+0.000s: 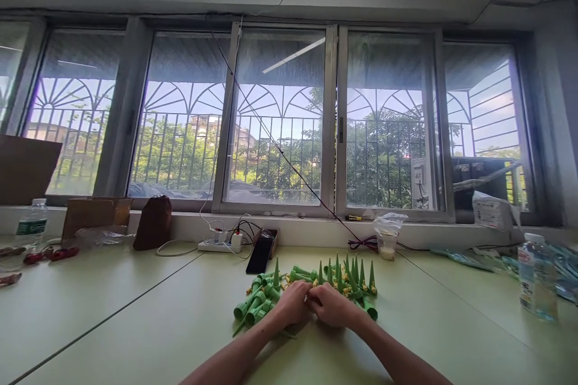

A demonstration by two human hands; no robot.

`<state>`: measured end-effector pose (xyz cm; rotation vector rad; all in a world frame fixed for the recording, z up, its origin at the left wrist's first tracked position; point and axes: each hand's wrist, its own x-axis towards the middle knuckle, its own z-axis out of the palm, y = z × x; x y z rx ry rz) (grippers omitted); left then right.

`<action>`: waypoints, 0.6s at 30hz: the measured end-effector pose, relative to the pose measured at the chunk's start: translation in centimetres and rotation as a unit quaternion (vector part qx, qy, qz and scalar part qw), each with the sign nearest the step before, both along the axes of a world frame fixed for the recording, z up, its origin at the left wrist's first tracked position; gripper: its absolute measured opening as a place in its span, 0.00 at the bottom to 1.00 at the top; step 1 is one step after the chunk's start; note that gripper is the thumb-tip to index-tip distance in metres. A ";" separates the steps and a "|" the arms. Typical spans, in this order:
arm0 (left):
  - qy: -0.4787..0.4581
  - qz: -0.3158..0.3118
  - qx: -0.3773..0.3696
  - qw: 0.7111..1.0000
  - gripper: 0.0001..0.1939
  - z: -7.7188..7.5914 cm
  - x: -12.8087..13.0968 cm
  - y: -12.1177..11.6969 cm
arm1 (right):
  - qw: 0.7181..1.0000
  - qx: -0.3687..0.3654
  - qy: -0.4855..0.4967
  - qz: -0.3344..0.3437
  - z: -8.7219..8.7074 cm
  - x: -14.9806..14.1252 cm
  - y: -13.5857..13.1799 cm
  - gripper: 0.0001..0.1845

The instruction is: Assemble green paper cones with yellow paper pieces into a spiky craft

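Observation:
My left hand [292,303] and my right hand [332,304] meet over the table, fingers curled in and pressed together. Whatever they pinch is hidden behind the knuckles. Green plastic pieces lie around them. To the left is a loose pile of hollow green tubes [255,299], some with open round ends facing me. Pointed green spikes [356,271] stand upright behind and to the right of my right hand, with small yellow parts [347,290] at their bases. One more green spike [276,273] points up behind my left hand.
A phone [260,255] and a power strip [221,245] with cables lie near the windowsill. A bagged cup [387,243] stands behind the spikes. Water bottles [537,277] stand at the right and far left. A brown pouch [153,222] and cardboard box [96,216] sit back left.

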<state>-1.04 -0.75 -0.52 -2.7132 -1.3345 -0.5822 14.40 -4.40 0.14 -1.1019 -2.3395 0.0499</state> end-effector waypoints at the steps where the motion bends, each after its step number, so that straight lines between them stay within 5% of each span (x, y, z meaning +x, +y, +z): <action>1: -0.003 -0.003 0.004 1.000 0.11 -0.1 0.0 0.1 | 1.000 0.002 -0.005 -0.001 -0.1 0.0 0.1 0.11; 18: -0.039 -0.018 -0.018 0.999 0.12 0.1 0.2 0.0 | 1.000 -0.010 0.029 0.009 0.0 0.1 0.3 0.10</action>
